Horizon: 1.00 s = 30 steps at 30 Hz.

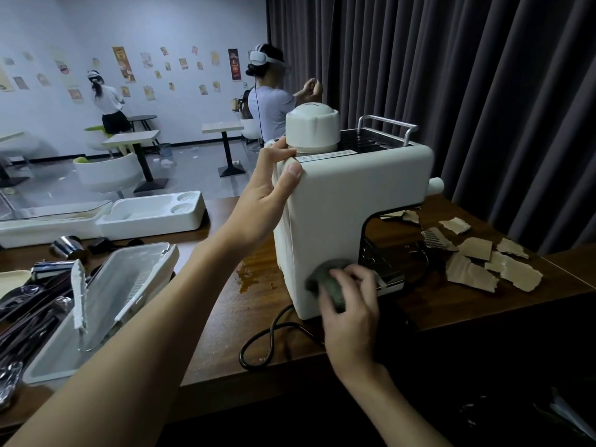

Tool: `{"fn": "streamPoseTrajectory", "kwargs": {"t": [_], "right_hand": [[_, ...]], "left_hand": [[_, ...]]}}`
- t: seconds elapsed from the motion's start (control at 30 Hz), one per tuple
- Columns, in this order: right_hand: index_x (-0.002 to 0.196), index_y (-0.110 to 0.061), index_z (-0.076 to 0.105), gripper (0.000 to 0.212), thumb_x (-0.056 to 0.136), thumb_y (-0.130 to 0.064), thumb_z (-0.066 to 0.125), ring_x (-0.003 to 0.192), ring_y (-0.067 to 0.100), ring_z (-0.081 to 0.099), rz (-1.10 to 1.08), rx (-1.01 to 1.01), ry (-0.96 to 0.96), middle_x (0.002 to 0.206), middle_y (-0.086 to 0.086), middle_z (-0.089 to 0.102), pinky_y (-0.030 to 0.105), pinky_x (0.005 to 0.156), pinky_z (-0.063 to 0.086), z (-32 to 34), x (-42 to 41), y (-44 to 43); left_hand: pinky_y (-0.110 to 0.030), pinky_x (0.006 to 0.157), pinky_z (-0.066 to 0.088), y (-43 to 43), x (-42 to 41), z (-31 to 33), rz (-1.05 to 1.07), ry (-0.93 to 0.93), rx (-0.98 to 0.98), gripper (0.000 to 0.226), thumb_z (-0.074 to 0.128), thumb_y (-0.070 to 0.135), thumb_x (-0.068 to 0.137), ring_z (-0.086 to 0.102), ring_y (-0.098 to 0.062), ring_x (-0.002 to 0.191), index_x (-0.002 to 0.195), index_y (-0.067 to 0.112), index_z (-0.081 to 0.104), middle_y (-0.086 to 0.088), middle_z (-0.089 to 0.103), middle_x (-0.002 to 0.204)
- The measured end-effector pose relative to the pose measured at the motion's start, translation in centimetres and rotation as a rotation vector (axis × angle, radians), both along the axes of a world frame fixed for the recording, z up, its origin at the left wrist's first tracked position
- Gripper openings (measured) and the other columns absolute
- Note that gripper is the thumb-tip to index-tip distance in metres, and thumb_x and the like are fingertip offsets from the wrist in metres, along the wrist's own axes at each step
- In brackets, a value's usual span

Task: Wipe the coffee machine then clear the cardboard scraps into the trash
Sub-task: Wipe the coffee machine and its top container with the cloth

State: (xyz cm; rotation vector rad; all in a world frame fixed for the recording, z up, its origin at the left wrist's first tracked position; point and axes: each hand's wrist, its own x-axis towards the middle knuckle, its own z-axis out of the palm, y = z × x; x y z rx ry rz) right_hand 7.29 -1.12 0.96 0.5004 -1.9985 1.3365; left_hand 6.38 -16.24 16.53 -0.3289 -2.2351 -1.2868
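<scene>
**Mia:** What is the person doing?

**Ben:** Wiping the coffee machine (351, 201). It is the big white box in the middle of the frame, on the brown table (225, 317).

**Mia:** Where is the cloth?

**Ben:** The grey cloth (329, 282) is low down, right of the middle. The right hand (351, 304) has its fingers curled over it and pushes it flat on the bottom corner of the machine.

**Mia:** And the other hand?

**Ben:** The left hand (267, 188) grabs the top left corner of the machine. The thumb lies on the side near us and the fingers wrap over the top edge. I think it keeps the machine from sliding.

**Mia:** How do you do it well?

**Ben:** I would hold the top tight, keep the cloth flat, and rub in long strokes. I would mind the black cord (271, 337) at the bottom, so the cloth does not catch on it.

**Mia:** There is a wet brown spot (248, 279) on the table, just left of the machine.

**Ben:** Yes. That may need a wipe too.

**Mia:** Where are the cardboard scraps (483, 259)?

**Ben:** At the right of the frame, spread on the table beside the machine. They come after. I cannot see a trash can.
</scene>
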Motion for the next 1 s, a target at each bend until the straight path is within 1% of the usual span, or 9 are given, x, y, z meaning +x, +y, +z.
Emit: {"fn": "streamPoseTrajectory", "kwargs": {"t": [0.07, 0.13, 0.2, 0.27, 0.4, 0.57, 0.73, 0.9, 1.0], "right_hand": [[0.111, -0.001, 0.068, 0.034, 0.078, -0.004, 0.076, 0.109, 0.015, 0.057, -0.062, -0.089, -0.008, 0.117, 0.008, 0.055, 0.024, 0.089, 0.054, 1.0, -1.0, 0.8], [0.111, 0.0, 0.068, 0.032, 0.08, -0.003, 0.075, 0.11, 0.009, 0.053, -0.1, -0.118, 0.015, 0.115, 0.008, 0.055, 0.015, 0.092, 0.05, 1.5, -1.4, 1.0], [0.112, -0.001, 0.068, 0.033, 0.08, -0.004, 0.075, 0.11, 0.012, 0.054, -0.096, -0.115, 0.01, 0.116, 0.008, 0.055, 0.02, 0.091, 0.052, 1.4, -1.0, 0.4], [0.111, -0.003, 0.068, 0.033, 0.079, -0.006, 0.076, 0.109, 0.016, 0.056, -0.051, -0.057, 0.025, 0.118, 0.007, 0.055, 0.028, 0.09, 0.054, 0.9, 0.0, -0.5], [0.114, -0.005, 0.068, 0.034, 0.08, -0.007, 0.075, 0.109, 0.012, 0.054, 0.092, 0.081, 0.122, 0.118, 0.005, 0.053, 0.03, 0.091, 0.054, 0.9, 0.6, -1.1], [0.111, -0.001, 0.068, 0.031, 0.08, -0.001, 0.074, 0.11, 0.008, 0.051, -0.081, -0.108, 0.104, 0.116, 0.008, 0.054, 0.022, 0.093, 0.051, 3.0, -1.8, 0.8], [0.113, -0.002, 0.068, 0.031, 0.082, -0.006, 0.071, 0.112, 0.014, 0.054, -0.072, -0.088, 0.115, 0.118, 0.007, 0.052, 0.027, 0.092, 0.052, 3.4, -0.8, -0.6], [0.111, -0.004, 0.069, 0.031, 0.08, -0.006, 0.073, 0.109, 0.011, 0.053, 0.068, 0.034, 0.182, 0.115, 0.006, 0.054, 0.022, 0.095, 0.047, 3.9, -0.1, -0.8], [0.11, -0.002, 0.069, 0.032, 0.079, 0.001, 0.075, 0.108, 0.005, 0.05, -0.052, -0.119, 0.137, 0.115, 0.008, 0.055, 0.021, 0.092, 0.049, 5.3, -1.8, 0.5]], "left_hand": [[-0.032, 0.115, 0.032, -0.2, 0.1, 0.1, 0.001, -0.019, -0.013, 0.036, 0.039, 0.054, 0.099, 0.034, 0.001, 0.14, 0.126, 0.03, 0.042, 0.014, 0.028, 0.158], [-0.017, 0.108, 0.035, -0.2, 0.2, 0.1, -0.013, -0.032, -0.022, 0.037, 0.039, 0.053, 0.1, 0.035, 0.011, 0.134, 0.129, 0.028, 0.041, 0.016, 0.028, 0.157], [-0.004, 0.101, 0.034, -0.2, 0.2, 0.1, -0.039, -0.024, -0.013, 0.036, 0.039, 0.048, 0.101, 0.032, 0.019, 0.131, 0.129, 0.025, 0.042, 0.017, 0.028, 0.155], [-0.006, 0.104, 0.033, -0.2, 0.1, 0.0, -0.064, -0.014, 0.013, 0.033, 0.04, 0.047, 0.103, 0.032, 0.014, 0.136, 0.127, 0.025, 0.043, 0.015, 0.029, 0.156], [-0.012, 0.108, 0.035, -0.4, 0.2, 0.0, -0.066, -0.026, 0.001, 0.038, 0.04, 0.052, 0.098, 0.031, 0.008, 0.14, 0.127, 0.028, 0.043, 0.011, 0.026, 0.16], [0.001, 0.099, 0.031, -0.4, 0.7, 0.2, -0.059, -0.05, -0.014, 0.039, 0.038, 0.047, 0.1, 0.027, 0.024, 0.131, 0.133, 0.028, 0.042, 0.014, 0.023, 0.158], [-0.012, 0.11, 0.027, -0.4, 0.5, -0.2, -0.048, -0.042, 0.007, 0.039, 0.037, 0.044, 0.1, 0.025, 0.021, 0.135, 0.134, 0.025, 0.042, 0.018, 0.025, 0.156], [-0.024, 0.115, 0.025, -0.2, 0.5, -0.2, -0.041, -0.037, 0.012, 0.038, 0.037, 0.043, 0.099, 0.027, 0.023, 0.132, 0.132, 0.024, 0.042, 0.024, 0.029, 0.15], [-0.01, 0.108, 0.027, -0.2, 0.5, -0.2, -0.037, -0.03, 0.015, 0.038, 0.038, 0.04, 0.102, 0.028, 0.025, 0.131, 0.134, 0.02, 0.042, 0.024, 0.03, 0.149]]}}
